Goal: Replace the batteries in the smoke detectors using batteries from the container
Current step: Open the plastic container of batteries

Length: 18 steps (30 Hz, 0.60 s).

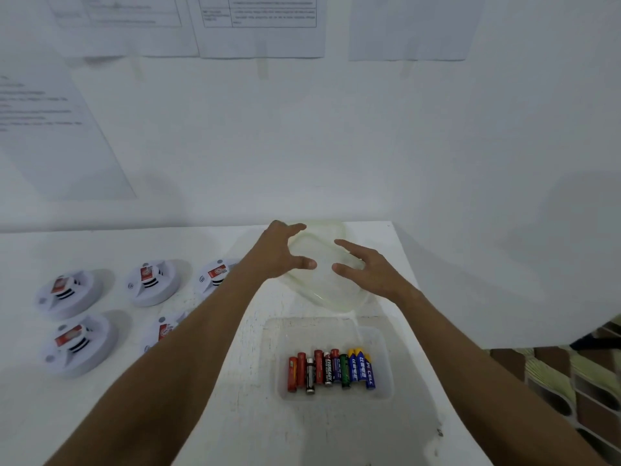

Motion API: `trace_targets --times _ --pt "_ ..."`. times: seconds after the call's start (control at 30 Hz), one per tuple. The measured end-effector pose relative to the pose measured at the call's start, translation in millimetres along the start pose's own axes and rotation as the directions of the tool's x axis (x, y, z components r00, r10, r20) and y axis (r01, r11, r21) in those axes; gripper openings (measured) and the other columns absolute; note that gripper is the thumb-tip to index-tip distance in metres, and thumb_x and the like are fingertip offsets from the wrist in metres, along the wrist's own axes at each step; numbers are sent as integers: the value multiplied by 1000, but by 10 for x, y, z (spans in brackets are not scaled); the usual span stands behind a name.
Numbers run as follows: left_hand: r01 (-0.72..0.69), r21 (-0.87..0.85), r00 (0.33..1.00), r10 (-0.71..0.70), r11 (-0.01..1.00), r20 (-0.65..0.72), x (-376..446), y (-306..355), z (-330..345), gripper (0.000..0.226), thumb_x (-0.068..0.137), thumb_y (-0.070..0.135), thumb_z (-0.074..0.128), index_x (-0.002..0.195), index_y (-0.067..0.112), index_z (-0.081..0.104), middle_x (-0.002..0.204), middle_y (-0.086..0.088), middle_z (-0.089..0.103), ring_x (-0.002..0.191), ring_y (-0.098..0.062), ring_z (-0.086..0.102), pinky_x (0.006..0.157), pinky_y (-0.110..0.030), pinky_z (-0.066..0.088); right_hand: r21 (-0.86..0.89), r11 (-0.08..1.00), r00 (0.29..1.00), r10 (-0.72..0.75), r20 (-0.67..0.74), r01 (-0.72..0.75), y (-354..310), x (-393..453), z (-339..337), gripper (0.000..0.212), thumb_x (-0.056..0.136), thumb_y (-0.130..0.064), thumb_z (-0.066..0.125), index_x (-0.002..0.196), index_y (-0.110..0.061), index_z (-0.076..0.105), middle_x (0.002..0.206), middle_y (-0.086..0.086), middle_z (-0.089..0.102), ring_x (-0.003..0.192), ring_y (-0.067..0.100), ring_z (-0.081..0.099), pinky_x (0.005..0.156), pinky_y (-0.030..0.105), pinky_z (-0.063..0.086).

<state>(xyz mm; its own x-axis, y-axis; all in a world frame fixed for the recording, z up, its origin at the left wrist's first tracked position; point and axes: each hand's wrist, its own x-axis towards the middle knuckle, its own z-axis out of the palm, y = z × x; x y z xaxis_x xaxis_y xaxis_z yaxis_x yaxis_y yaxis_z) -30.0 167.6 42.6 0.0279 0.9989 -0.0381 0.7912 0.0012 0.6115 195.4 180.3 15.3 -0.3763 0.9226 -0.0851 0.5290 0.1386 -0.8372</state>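
Note:
A clear plastic container point(379, 334) stands open on the white table in front of me. Several AA batteries point(331, 369) in red, black, green and blue lie side by side in it. Its translucent lid point(324, 280) lies flat on the table just behind it. My left hand point(279, 253) is at the lid's left edge and my right hand point(373, 267) at its right edge, both with fingers spread and not gripping it. Several white smoke detectors lie on the left, among them one point(153, 280) and another point(79, 343), each with a red battery showing.
My left forearm hides part of two detectors point(215, 275) point(164, 331). The table's right edge point(437, 331) runs close to the container, with patterned floor point(571, 381) beyond it. A white wall with taped paper sheets point(258, 25) rises right behind the table.

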Motion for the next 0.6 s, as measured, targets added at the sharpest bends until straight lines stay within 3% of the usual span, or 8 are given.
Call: trace_targets --times 0.1,0.2,0.3,0.37,0.43,0.5,0.53,0.6 --pt "-1 -63 996 -4 998 -90 19 16 100 87 73 43 81 147 25 38 146 -6 33 134 -22 36 98 -25 30 24 999 999 49 0 -49 56 -14 87 60 91 -53 61 146 -44 39 150 -6 45 128 15 50 94 29 51" --pt "37 -71 981 -50 997 -188 -92 -75 314 70 84 48 67 144 24 42 142 -11 40 130 -22 40 96 -22 27 48 995 996 93 9 -93 81 -87 198 61 94 -57 52 149 -48 28 148 1 39 121 20 51 74 22 53" --pt "67 -159 978 -96 985 -184 -281 -140 508 57 93 51 53 144 28 44 130 -13 52 121 -23 48 97 -25 32 79 989 992 123 25 -125 37 -167 292 59 98 -54 46 151 -49 21 143 3 35 92 11 57 53 23 55" --pt "82 -230 978 -123 970 -169 -396 -156 560 56 95 53 47 146 32 40 113 -12 60 104 -18 57 91 -26 42 67 990 992 121 35 -123 4 -186 320 59 100 -52 45 153 -47 20 147 6 36 91 8 53 53 16 48" --pt "96 -285 983 -136 954 -126 -456 -179 568 57 95 55 45 147 36 35 104 -11 64 86 -13 58 83 -25 49 53 991 992 117 51 -120 -21 -185 317 60 100 -49 47 153 -44 20 148 4 35 105 14 49 55 14 44" --pt "124 -351 984 -161 928 -78 -455 -214 543 61 91 61 47 147 43 31 124 -8 60 98 -17 61 89 -34 53 60 992 993 110 51 -113 -19 -142 334 61 97 -51 51 151 -47 23 141 -3 36 115 19 47 62 22 55" --pt "132 -381 985 -165 915 -56 -461 -206 519 63 89 63 49 147 45 30 125 -5 59 99 -17 62 85 -34 55 60 992 993 105 45 -107 -5 -112 344 61 94 -55 53 149 -49 26 140 -3 37 120 21 47 75 31 59" --pt "121 -434 988 -151 893 -36 -467 -185 493 66 88 59 56 147 43 31 101 1 61 77 -11 61 67 -24 56 65 994 996 89 15 -90 46 -38 371 59 91 -62 52 145 -52 31 146 1 38 132 22 43 106 42 46"
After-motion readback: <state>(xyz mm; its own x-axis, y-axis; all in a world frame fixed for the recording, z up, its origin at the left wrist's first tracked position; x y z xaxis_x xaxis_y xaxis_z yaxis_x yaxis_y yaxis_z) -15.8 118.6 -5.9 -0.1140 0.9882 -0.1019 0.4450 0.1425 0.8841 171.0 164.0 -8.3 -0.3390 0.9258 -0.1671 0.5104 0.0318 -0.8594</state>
